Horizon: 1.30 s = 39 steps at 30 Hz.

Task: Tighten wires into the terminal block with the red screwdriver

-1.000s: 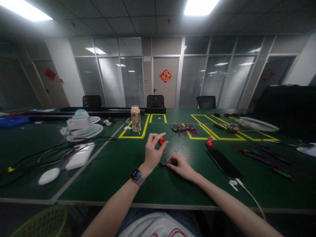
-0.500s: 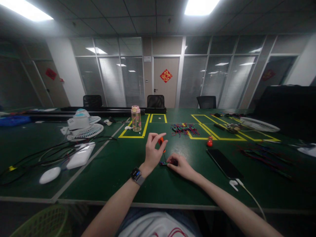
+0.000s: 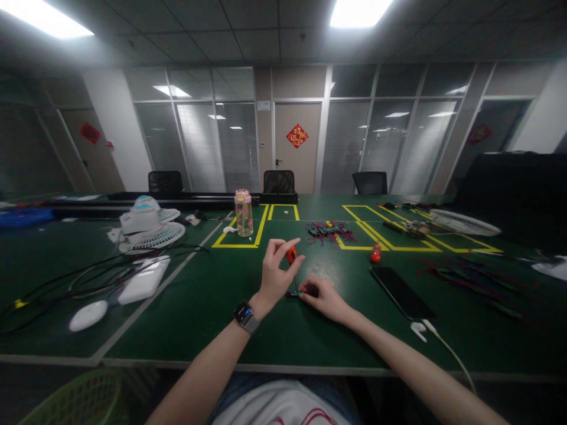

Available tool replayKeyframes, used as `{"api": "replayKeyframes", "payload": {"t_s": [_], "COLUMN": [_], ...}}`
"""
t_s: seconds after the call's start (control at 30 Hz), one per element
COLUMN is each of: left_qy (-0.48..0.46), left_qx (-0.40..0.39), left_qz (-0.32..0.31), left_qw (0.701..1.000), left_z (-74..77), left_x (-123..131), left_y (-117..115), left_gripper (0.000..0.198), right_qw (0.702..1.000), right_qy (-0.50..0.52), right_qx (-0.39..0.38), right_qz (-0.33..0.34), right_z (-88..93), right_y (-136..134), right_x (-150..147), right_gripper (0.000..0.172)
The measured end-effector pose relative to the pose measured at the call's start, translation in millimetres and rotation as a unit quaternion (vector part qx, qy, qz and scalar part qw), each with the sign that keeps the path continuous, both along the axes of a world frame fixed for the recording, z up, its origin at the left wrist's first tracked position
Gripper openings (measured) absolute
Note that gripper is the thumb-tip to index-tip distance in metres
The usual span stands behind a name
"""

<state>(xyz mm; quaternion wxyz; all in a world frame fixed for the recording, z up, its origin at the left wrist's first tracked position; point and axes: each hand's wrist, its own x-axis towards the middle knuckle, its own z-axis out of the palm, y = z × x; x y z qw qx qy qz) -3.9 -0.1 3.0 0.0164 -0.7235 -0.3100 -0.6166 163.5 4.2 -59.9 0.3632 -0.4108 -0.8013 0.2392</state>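
Note:
My left hand (image 3: 277, 271) is curled around the orange and black handle of a screwdriver (image 3: 291, 255), with thumb and forefinger on either side of it. The thin shaft points down at a small green circuit board (image 3: 293, 293) lying on the green table. My right hand (image 3: 325, 299) pinches the board's right end between thumb and fingers, and its wires are mostly hidden under the palm. The exact spot where the tip meets the board is too small to make out.
Ahead lies a pile of wired circuit boards (image 3: 331, 232), with a pink-lidded bottle (image 3: 243, 213) to its left. On the right are a small red figure (image 3: 376, 254), a phone (image 3: 401, 292) and more wired boards (image 3: 476, 283). White fans (image 3: 153, 227) and cables stand left.
The fingers of my left hand have shifted around the screwdriver handle, and more of its orange part shows. My right hand stays on the board.

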Motion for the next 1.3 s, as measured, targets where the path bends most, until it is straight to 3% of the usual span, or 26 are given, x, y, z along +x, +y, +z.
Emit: {"api": "replayKeyframes", "payload": {"t_s": [0.2,0.47,0.7,0.93,1.17,1.3], "left_qy": [0.006,-0.009,-0.002,-0.019,0.000,-0.012], "left_qx": [-0.034,0.001,-0.031,-0.009,-0.032,-0.018], "left_qz": [-0.031,0.015,-0.025,0.013,-0.016,0.000], "left_qw": [0.999,1.000,0.999,1.000,0.999,1.000], "left_z": [1.7,1.8,1.9,-0.2,2.6,2.2], "left_x": [-2.0,0.1,-1.6,0.0,-1.6,-0.5], "left_y": [-1.8,0.7,-2.0,2.6,-2.6,-1.0], "left_gripper": [0.040,0.029,0.038,0.029,0.036,0.031], "right_qw": [1.000,1.000,1.000,1.000,1.000,1.000], "right_qy": [-0.004,-0.008,-0.009,-0.010,-0.007,-0.007], "right_qx": [0.008,0.007,0.006,0.008,0.010,0.005], "right_qz": [0.006,0.000,0.005,0.000,0.010,0.008], "right_z": [-0.6,0.8,1.0,-2.4,-0.5,0.2], "right_y": [0.6,-0.2,-0.1,2.0,1.1,0.4], "right_x": [1.5,1.6,2.4,2.1,3.1,2.6], "right_gripper": [0.011,0.010,0.010,0.011,0.010,0.010]}}
